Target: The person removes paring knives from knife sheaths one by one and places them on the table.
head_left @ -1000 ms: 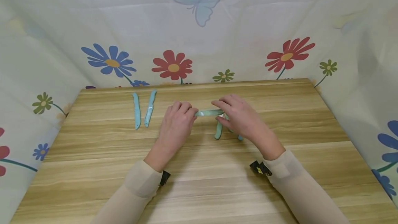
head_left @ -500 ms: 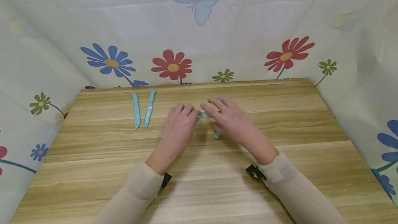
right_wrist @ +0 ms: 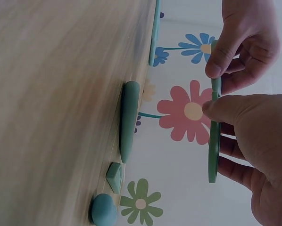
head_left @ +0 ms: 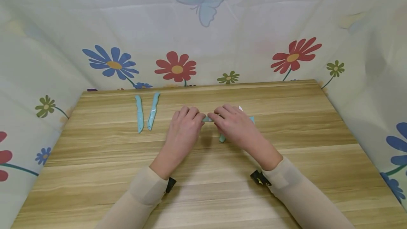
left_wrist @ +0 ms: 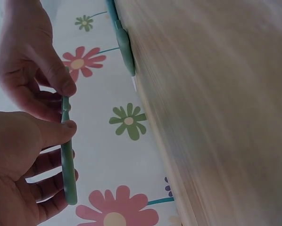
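Note:
Both hands hold one slim green sheathed knife [head_left: 207, 119] above the table, seen edge-on in the wrist views. My left hand [head_left: 184, 128] grips its handle [left_wrist: 68, 174]. My right hand [head_left: 236, 124] pinches the sheath [right_wrist: 213, 155], thumb close to the seam where handle meets sheath. In the head view most of the knife is hidden by the fingers. Under and behind the right hand lie a green handle [head_left: 222, 138], a white pointed tip [head_left: 240, 108] and a teal end [head_left: 252, 119], partly covered.
Two light blue sheathed knives [head_left: 140, 114] lie at the left of the wooden table [head_left: 203, 193]. In the right wrist view, a small angular green piece [right_wrist: 114, 177] and a rounded blue end [right_wrist: 103, 210] rest on the tabletop. A flower-printed cloth [head_left: 254, 45] surrounds the table's back and sides.
My right hand has moved slightly left, toward my left hand, and its spread fingers have closed onto the knife's sheath. The left hand keeps its hold, nearly unmoved.

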The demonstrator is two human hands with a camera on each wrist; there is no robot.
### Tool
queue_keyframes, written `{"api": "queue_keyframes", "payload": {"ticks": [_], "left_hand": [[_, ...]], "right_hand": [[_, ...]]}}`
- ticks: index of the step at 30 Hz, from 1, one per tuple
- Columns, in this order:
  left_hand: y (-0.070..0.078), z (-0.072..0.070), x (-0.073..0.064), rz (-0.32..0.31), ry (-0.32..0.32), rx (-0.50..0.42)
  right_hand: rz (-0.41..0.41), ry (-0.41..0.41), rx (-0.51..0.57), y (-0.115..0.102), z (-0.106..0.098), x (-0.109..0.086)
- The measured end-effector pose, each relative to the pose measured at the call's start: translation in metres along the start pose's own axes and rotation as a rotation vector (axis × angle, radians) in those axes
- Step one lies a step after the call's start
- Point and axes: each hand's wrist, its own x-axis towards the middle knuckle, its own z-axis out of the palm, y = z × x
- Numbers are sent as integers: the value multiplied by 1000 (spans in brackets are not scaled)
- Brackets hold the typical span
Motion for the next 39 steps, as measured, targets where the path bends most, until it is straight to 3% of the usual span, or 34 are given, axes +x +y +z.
{"api": "queue_keyframes", "payload": {"ticks": [39], "left_hand": [[2,1,-1,3,-4,-15]], "right_hand": [[47,-39,56,2,-2,-3]]}}
